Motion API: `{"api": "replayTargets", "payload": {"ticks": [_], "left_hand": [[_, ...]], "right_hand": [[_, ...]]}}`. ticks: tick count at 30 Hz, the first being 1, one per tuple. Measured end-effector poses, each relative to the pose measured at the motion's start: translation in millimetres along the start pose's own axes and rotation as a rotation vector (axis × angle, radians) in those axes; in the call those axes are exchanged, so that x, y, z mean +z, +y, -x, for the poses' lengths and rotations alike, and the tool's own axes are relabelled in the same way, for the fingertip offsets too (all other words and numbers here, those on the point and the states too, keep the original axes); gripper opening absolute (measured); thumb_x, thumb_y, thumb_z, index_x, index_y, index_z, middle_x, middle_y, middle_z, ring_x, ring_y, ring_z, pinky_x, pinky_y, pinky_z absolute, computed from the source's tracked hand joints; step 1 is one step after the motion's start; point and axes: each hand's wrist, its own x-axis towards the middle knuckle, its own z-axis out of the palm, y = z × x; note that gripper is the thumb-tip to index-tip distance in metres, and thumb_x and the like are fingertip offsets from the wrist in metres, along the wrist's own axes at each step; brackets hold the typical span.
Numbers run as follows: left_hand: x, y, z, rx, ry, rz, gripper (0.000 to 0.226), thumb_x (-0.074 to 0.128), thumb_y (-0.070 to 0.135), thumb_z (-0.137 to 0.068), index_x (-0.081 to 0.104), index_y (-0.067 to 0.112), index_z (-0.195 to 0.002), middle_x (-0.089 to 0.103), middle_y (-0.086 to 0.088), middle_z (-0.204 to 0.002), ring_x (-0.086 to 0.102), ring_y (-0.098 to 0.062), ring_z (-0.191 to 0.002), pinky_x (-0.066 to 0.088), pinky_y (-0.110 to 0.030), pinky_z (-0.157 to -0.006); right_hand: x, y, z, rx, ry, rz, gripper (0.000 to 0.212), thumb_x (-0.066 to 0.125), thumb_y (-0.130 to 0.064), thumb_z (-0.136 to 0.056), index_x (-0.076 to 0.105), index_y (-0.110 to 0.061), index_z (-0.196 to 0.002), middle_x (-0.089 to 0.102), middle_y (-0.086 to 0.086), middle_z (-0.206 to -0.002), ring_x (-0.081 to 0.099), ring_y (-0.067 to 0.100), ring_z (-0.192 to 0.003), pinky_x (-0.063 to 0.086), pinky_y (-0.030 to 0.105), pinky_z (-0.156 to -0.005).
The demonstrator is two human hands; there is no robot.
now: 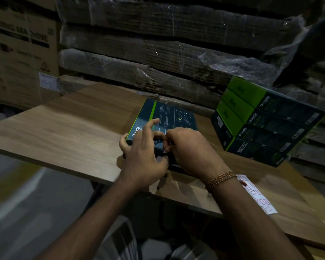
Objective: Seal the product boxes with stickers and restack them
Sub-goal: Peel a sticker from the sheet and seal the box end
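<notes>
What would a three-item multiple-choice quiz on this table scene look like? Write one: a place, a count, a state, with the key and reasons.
1. Where is the sticker sheet?
A. on top of the stack
B. on the table by the right wrist
C. on the floor

2. How many boxes are in the stack of boxes at the right?
A. two
B. four
C. seven

3. How does the single box under the hands lie?
A. flat on the table
B. upright on its end
C. lifted clear of the table

Key: 1 B, the white strip with red marks lies on the wood just beyond the braceleted wrist. 2 B, four dark and green boxes are piled there. 3 A, it rests flat, with the left hand and right hand meeting at its near edge.
</notes>
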Motion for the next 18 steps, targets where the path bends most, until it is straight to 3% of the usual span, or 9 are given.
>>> {"api": "replayTargets", "payload": {"ticks": [5,18], "left_hand": [[-1.6,1.6,-0.7,0.009,-0.04,-0.087,0.099,0.074,0.037,-0.093,0.007,0.038,-0.165,0.051,0.024,-0.146,0.027,-0.004,-0.15,-0.017,-0.046,-0.122],[-3.1,0.7,-0.3,0.005,-0.012,-0.048,0.09,0.072,0.029,-0.097,0.012,0.04,-0.163,0.052,0.027,-0.14,0.029,-0.005,-0.151,-0.014,-0.047,-0.122]], "right_hand": [[1.8,1.4,-0.5,0.02,0.003,-0.055,0.007,0.068,-0.029,-0.101,0.062,-0.03,-0.106,0.06,-0.009,-0.107,0.058,0.012,-0.099,0.053,0.034,-0.087],[-1.1,1.3,-1.4,0.061,-0.028,-0.133,0.006,0.067,-0.028,-0.101,0.063,-0.032,-0.099,0.062,-0.008,-0.106,0.06,0.013,-0.099,0.057,0.039,-0.088]]}}
